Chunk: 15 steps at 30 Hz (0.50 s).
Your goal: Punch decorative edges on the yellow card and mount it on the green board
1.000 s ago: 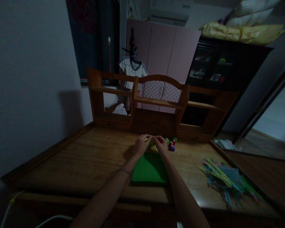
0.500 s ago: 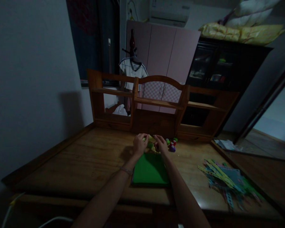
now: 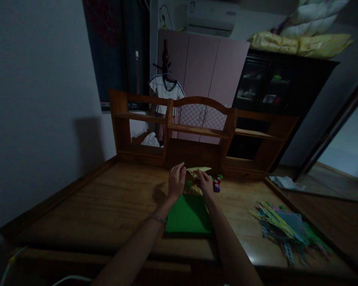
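Here, thin pointed yellow strip (image 3: 203, 169) at hands (image 3: 176, 182) (image 3: 206, 183)

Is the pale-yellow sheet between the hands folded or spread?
Spread, at least partly: the pale-yellow sheet reaches from the left hand past the fingertips of the right hand.

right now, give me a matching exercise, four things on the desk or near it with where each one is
1. green flat item
2. pile of colourful strips
3. purple piece with an eye
4. white shirt

A. hanging from the dark stand
B. between the forearms
C. near the desk's right edge
D. just right of the right hand

Pairs: 1-B, 2-C, 3-D, 4-A
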Each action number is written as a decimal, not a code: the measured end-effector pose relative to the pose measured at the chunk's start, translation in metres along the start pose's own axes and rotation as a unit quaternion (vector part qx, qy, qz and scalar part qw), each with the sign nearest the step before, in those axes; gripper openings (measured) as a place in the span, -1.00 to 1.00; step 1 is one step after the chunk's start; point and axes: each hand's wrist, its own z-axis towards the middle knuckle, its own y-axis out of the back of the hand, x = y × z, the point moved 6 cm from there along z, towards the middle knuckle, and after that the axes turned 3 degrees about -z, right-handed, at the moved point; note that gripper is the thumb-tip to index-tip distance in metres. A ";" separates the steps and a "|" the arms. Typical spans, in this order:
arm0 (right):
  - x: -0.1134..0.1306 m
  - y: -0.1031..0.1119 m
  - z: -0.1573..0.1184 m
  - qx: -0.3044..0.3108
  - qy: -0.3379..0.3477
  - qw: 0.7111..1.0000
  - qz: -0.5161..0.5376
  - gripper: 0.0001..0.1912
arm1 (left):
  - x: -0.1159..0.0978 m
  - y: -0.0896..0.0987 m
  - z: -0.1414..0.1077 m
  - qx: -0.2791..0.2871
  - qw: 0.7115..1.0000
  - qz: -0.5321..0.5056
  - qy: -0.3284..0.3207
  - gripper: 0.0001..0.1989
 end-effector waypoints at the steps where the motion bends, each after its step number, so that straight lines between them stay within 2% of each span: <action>1: 0.004 0.001 0.000 -0.004 0.013 1.000 0.000 -0.47 | 0.006 0.004 0.000 -0.028 0.999 -0.017 0.033 -0.67; 4: 0.010 0.002 -0.001 -0.012 0.023 1.000 0.002 -0.49 | 0.032 0.008 -0.003 -0.078 0.983 -0.073 0.149 -0.64; 7: 0.012 0.001 -0.002 -0.009 0.021 1.000 -0.001 -0.49 | 0.052 -0.003 -0.006 -0.031 0.962 -0.139 0.234 -0.60; 9: 0.012 0.000 -0.002 -0.007 0.022 1.000 0.000 -0.49 | 0.056 -0.012 -0.008 0.010 0.955 -0.168 0.245 -0.60; 15: 0.015 -0.001 -0.004 0.000 0.024 1.000 -0.001 -0.51 | 0.048 -0.037 -0.014 0.119 0.950 -0.189 0.217 -0.65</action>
